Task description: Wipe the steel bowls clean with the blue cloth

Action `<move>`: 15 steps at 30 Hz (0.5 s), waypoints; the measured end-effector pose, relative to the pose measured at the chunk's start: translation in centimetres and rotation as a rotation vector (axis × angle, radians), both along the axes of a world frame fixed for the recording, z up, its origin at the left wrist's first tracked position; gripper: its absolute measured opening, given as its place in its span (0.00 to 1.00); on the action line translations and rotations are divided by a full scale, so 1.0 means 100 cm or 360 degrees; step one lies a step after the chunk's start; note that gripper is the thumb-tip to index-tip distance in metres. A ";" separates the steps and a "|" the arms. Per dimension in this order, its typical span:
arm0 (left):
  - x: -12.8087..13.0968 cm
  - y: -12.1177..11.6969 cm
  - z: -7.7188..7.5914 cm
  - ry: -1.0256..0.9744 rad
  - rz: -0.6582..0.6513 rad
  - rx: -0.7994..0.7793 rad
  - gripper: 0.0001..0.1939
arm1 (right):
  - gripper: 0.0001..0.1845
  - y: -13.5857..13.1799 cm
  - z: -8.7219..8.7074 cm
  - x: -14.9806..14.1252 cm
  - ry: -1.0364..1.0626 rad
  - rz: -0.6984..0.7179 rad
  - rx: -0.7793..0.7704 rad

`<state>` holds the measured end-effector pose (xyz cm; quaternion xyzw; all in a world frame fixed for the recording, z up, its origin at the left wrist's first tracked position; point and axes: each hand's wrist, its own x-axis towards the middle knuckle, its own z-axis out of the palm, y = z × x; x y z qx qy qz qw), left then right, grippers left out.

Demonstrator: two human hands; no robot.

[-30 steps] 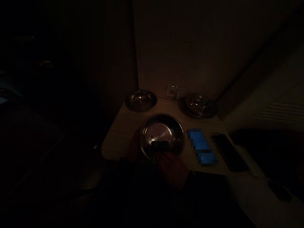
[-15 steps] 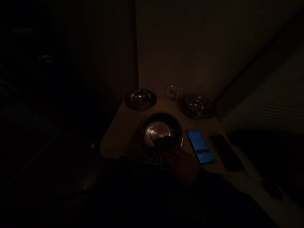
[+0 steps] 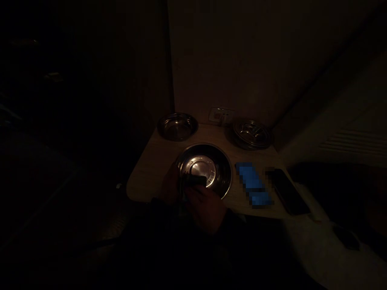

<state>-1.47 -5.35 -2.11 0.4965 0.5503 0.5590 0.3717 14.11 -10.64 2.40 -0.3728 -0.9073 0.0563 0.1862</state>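
Observation:
The scene is very dark. A shiny steel bowl (image 3: pixel 222 177) rests near the table's front edge. At its left rim is my left hand (image 3: pixel 171 186), closed against the side, its fingers mostly lost in shadow. My right hand (image 3: pixel 208 207) reaches over the front of the bowl with its fingers pressed on a dark cloth (image 3: pixel 197 180). The cloth lies inside the bowl toward the front left, and part of it hangs over the near rim between my hands.
Another steel dish (image 3: pixel 177 128) stands at the table's back left corner. Stacked steel plates (image 3: pixel 252 135) sit at the back right. A lit phone (image 3: pixel 253 183) and a dark phone-like slab (image 3: pixel 290 193) lie on the wooden table (image 3: pixel 148 165), right. A wall socket (image 3: pixel 221 116) is behind.
My right hand has moved left with the cloth, from the bowl's right front toward its left front. My left hand stays at the left rim.

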 end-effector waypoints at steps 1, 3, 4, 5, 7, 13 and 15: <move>0.002 -0.001 0.002 -0.0026 -0.0068 0.0069 0.20 | 0.20 -0.002 0.002 0.011 -0.0066 0.0047 0.0016; 0.005 -0.003 0.008 -0.0091 -0.0163 0.0162 0.22 | 0.18 -0.006 0.007 0.033 -0.0190 0.0132 0.0055; 0.007 -0.004 0.011 -0.0094 -0.0192 0.0180 0.22 | 0.17 -0.007 0.010 0.041 -0.0239 0.0160 0.0068; 0.008 -0.004 0.013 -0.0075 -0.0210 0.0185 0.22 | 0.17 -0.008 0.012 0.046 -0.0278 0.0170 0.0069; 0.008 -0.005 0.016 -0.0014 -0.0211 0.0167 0.22 | 0.16 -0.008 0.014 0.043 -0.0312 0.0137 0.0035; 0.001 -0.002 0.012 0.0175 -0.0126 0.0075 0.20 | 0.21 -0.003 0.002 -0.017 0.0001 -0.0144 0.0042; 0.001 -0.002 0.014 0.0123 -0.0089 0.0033 0.19 | 0.21 -0.003 -0.001 -0.024 0.0056 -0.0208 0.0048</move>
